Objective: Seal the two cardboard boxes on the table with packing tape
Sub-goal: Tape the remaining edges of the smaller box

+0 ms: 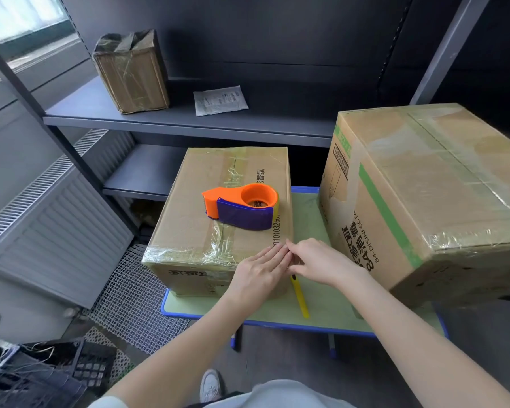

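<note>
A small cardboard box (195, 207) stands on the left of the low table (321, 307), with clear tape along its top seam and over its near edge. An orange and blue tape dispenser (242, 206) lies on top of it. A larger taped box (424, 201) stands on the right. My left hand (259, 272) lies flat with straight fingers against the small box's near right corner. My right hand (318, 262) meets it there, fingertips touching the left hand's fingers at the box edge.
A yellow box cutter (300, 298) lies on the table just below my hands. Behind the table is a dark metal shelf (189, 120) with a taped brown box (131, 72) and a paper packet (220, 100). A radiator (56, 225) and a wire mesh panel (136, 298) are at the left.
</note>
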Available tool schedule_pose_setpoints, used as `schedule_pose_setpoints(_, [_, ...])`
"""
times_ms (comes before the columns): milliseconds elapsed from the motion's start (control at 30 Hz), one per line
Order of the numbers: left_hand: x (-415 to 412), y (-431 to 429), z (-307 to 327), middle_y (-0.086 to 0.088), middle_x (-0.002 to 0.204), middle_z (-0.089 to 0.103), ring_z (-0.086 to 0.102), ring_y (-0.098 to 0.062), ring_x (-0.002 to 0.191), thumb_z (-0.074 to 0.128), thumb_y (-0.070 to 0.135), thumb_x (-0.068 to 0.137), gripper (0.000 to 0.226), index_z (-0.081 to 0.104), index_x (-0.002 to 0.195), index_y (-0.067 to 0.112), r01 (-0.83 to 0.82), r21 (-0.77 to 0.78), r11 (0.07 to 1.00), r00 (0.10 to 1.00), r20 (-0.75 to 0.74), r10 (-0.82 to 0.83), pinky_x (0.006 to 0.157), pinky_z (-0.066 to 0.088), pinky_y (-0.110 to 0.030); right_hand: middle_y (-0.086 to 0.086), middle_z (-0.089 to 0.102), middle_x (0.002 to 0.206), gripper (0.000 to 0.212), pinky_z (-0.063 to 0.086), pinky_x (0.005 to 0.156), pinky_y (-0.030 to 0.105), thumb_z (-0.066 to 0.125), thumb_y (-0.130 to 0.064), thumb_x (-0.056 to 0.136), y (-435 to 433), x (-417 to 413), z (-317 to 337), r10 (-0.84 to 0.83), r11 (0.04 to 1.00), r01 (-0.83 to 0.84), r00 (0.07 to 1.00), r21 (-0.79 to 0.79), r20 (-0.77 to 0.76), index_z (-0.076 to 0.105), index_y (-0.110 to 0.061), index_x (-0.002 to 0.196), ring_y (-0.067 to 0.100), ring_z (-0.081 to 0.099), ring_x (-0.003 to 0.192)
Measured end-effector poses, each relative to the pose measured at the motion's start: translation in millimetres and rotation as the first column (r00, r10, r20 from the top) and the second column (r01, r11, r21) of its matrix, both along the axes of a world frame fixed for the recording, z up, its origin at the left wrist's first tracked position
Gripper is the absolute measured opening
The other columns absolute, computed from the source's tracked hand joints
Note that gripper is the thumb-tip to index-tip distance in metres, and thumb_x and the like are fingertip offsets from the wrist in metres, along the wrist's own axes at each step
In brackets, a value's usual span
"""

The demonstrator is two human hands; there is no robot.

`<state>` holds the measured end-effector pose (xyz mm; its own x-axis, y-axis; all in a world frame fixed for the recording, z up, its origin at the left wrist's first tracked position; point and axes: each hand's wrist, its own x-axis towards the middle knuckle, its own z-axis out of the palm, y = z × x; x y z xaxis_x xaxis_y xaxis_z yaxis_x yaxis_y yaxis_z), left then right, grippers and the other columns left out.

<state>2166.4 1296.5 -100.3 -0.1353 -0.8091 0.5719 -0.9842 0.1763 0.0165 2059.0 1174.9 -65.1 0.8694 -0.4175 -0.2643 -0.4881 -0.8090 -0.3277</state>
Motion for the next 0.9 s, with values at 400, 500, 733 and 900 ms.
schedule_pose_setpoints(400, [4,10,6,-0.013,0.115,0.066,0.063,-0.025,0.107,0.078,-0.003,0.056,0.054,0.068,0.109,0.000,0.020,0.182,0.983,0.994,-0.114,0.000,0.087,0.054,-0.036,0.009,0.052,0.131,0.067,0.039,0.097,0.030,0.051,-0.037,0.094,5,-5,-2,-0.034,0.995,0.034,0.999,0.095,-0.004,0.021,-0.014,0.148,0.021,0.048,0.121])
schedule_pose_setpoints(500, [3,11,6,-0.012,0.114,0.067,0.064,-0.024,0.106,0.077,-0.006,0.054,0.055,0.069,0.108,0.000,0.003,0.178,0.984,0.993,-0.118,0.018,0.086,0.054,-0.036,0.008,0.049,0.137,0.063,0.038,0.102,0.031,0.052,-0.036,0.094,7,-5,-3,-0.057,0.993,0.054,0.998,0.110,0.023,0.025,-0.016,0.147,0.022,0.045,0.125])
schedule_pose_setpoints(733, [5,12,8,-0.014,0.116,0.065,0.063,-0.026,0.107,0.078,-0.006,0.059,0.053,0.067,0.110,-0.003,0.007,0.197,0.980,0.992,-0.128,0.018,0.090,0.052,-0.039,0.009,0.049,0.136,0.061,0.037,0.102,0.031,0.050,-0.034,0.095,11,-6,-3,-0.063,0.994,0.058,0.997,0.097,0.047,0.025,-0.014,0.147,0.022,0.045,0.125])
schedule_pose_setpoints(900, [22,23,3,-0.016,0.118,0.064,0.061,-0.026,0.111,0.074,0.020,0.079,0.044,0.065,0.113,-0.006,-0.067,0.147,0.987,0.996,-0.041,0.074,0.094,0.049,-0.041,0.006,0.058,0.117,0.072,0.042,0.082,0.028,0.048,-0.051,0.091,15,-3,0,-0.075,0.997,0.075,0.997,0.022,0.024,0.022,-0.017,0.148,0.021,0.054,0.107])
